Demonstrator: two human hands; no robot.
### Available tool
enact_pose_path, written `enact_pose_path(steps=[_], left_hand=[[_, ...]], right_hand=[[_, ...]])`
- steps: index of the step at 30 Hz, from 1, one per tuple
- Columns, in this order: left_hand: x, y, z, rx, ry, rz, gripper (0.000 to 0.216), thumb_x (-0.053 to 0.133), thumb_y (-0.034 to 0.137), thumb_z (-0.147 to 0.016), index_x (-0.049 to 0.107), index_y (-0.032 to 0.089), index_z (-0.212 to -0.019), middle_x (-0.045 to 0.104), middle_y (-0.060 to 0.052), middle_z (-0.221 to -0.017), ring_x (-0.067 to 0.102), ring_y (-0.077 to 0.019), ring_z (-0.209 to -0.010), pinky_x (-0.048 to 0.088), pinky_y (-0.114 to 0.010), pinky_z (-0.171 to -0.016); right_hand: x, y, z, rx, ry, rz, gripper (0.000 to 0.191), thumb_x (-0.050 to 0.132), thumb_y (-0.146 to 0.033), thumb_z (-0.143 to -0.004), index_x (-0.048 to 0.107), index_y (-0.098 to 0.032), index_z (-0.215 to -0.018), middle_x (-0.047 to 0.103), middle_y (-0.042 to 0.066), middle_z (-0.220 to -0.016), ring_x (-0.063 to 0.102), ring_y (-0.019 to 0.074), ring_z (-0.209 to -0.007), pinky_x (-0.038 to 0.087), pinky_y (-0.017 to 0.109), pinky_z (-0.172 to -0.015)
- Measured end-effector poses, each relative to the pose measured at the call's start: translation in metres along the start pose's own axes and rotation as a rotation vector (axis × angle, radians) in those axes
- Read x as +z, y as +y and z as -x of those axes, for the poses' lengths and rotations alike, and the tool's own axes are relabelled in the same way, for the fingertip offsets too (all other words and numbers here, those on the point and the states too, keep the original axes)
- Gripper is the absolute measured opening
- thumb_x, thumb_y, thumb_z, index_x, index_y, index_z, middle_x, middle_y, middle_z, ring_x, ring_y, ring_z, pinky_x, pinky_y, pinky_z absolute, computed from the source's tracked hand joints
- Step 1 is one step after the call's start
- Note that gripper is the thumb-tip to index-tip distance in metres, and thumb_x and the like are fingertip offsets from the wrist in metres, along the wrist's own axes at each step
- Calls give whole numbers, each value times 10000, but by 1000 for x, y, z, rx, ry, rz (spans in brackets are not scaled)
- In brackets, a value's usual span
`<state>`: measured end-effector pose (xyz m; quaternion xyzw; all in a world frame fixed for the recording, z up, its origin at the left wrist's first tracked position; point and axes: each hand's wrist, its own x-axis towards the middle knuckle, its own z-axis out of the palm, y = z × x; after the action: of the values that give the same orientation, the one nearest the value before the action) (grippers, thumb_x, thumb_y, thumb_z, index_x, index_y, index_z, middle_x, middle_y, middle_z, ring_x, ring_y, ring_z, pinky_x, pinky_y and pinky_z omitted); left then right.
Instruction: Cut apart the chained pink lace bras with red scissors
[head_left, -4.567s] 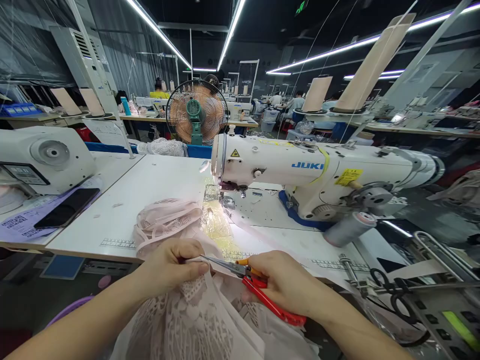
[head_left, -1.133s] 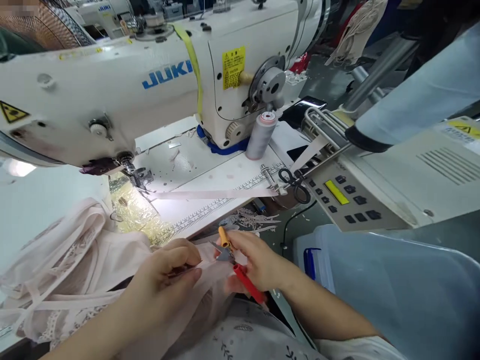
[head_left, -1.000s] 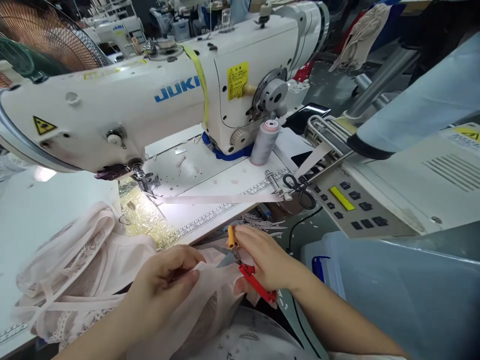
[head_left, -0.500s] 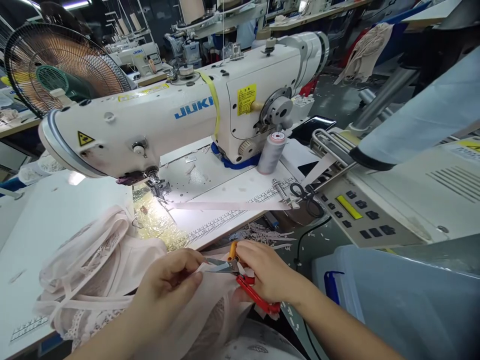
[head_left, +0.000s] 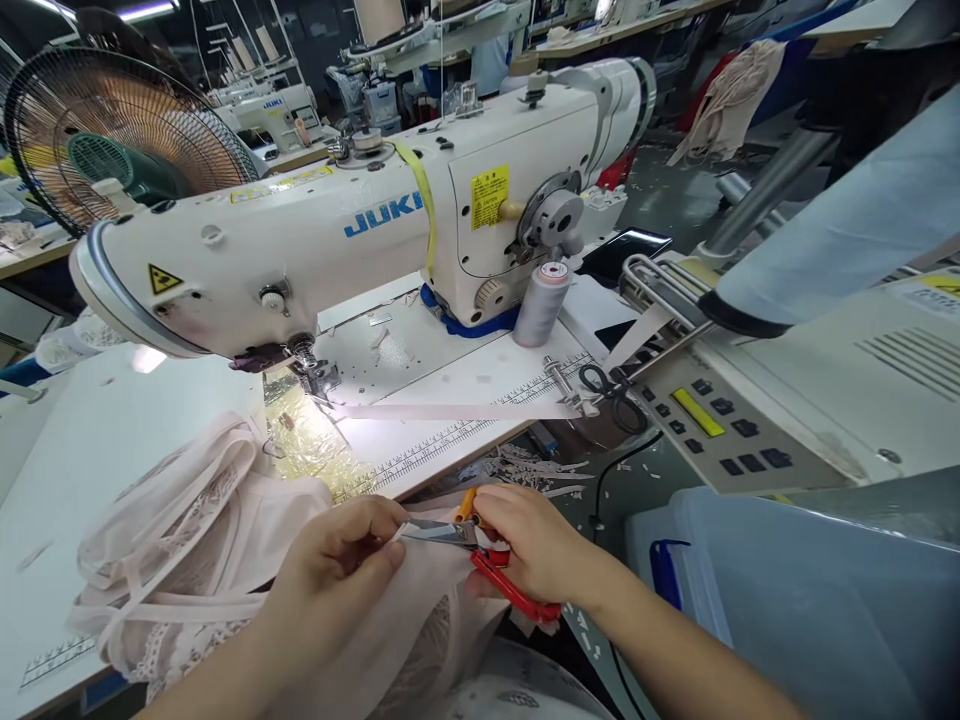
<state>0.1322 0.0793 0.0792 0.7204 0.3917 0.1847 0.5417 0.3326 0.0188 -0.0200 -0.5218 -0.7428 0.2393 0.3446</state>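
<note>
My left hand (head_left: pixel 345 555) pinches the edge of a pale pink lace-trimmed garment (head_left: pixel 409 615) that hangs down over my lap. In my right hand (head_left: pixel 529 540) is a pair of scissors (head_left: pixel 514 588) with red handles, its blades pointing left at the pinched edge. The blades look nearly closed, with their tips by my left fingertips. Some orange part shows beside my right fingers; how it joins the scissors is hidden. More pale pink lace garments (head_left: pixel 202 540) lie heaped on the table to the left of my hands.
A white JUKI sewing machine (head_left: pixel 300 225) stands ahead on the table, with a grey thread cone (head_left: pixel 541 305) beside it. A pink strip (head_left: pixel 450 411) runs from the needle area to a metal guide. On the right are a control box (head_left: pixel 750 420) and a translucent bin (head_left: pixel 795 590).
The scissor blades have come together at the fabric edge; earlier they stood apart. My hands stay nearly in place.
</note>
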Motion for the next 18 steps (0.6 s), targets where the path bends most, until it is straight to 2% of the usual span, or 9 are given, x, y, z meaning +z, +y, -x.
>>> enact_pose_path(steps=[6, 12, 16, 18], left_hand=[[1, -1, -1, -19, 12, 18, 144, 545, 177, -786, 543, 179, -642, 627, -35, -769, 540, -135, -655, 442, -222, -571], [0, 0, -3, 4, 31, 5, 155, 554, 157, -777, 535, 183, -626, 628, -26, -743, 553, -137, -669, 445, -220, -582], [-1, 0, -2, 0, 28, -4, 157, 551, 178, -791, 551, 179, -634, 644, -44, -765, 570, -152, -697, 461, -233, -598], [-2, 1, -1, 0, 36, -19, 145, 556, 179, -794, 560, 177, -649, 650, -46, -783, 574, -150, -707, 466, -230, -604]], right_hand=[[1, -1, 0, -3, 38, 14, 519, 512, -640, -754, 207, -243, -616, 393, -29, -569, 318, 122, -496, 288, 254, -464], [6, 2, -1, -7, 71, -44, 473, 472, -557, -802, 181, -245, -598, 278, -58, -535, 223, 114, -478, 217, 260, -459], [1, 2, 1, 70, 123, -135, 521, 535, -546, -791, 166, -238, -591, 280, -64, -526, 269, 107, -474, 238, 235, -455], [-3, -1, 2, 123, 156, -203, 508, 595, -544, -763, 240, -231, -579, 338, -52, -551, 332, 114, -498, 285, 228, -469]])
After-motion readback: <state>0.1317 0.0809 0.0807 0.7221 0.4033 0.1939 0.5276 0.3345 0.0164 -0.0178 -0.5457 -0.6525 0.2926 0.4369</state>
